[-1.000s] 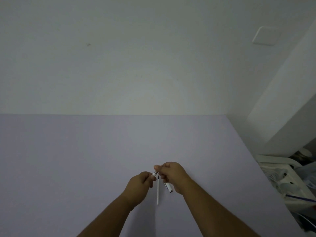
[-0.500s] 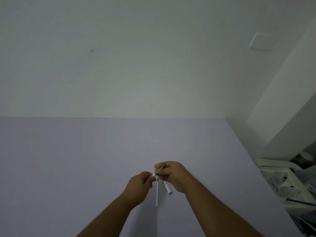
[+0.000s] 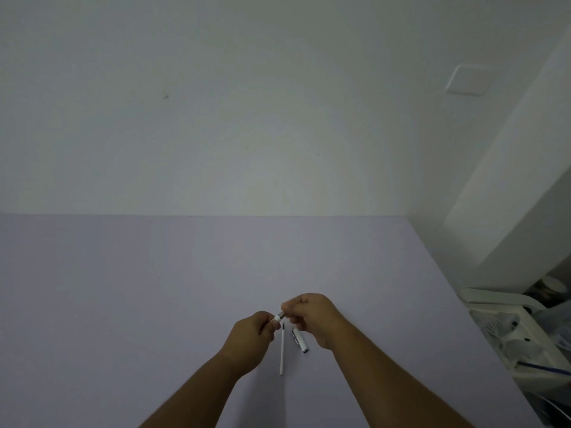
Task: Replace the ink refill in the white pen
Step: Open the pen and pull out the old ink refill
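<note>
The white pen (image 3: 279, 317) is held up between the two hands just above the desk (image 3: 154, 288), only a short white and grey stretch of it showing in the gap. The left hand (image 3: 251, 336) is curled around the white end; the right hand (image 3: 309, 318) pinches the grey metal end between thumb and fingertips. A second ago a thin stick stood out above the right hand's fingers; now that is gone and the hands sit closer together, with the two parts meeting. In my judgement this is either a refill pushed down into the barrel or the two halves being joined and screwed, though the joint is too small to tell which.

Below the hands, a slim white ink refill (image 3: 282, 350) with a dark tip lies flat on the desk, unmoved. Just beside it to the right lies the pen cap (image 3: 299, 339) with its clip, also unmoved. Likely the cap goes back on last.
</note>
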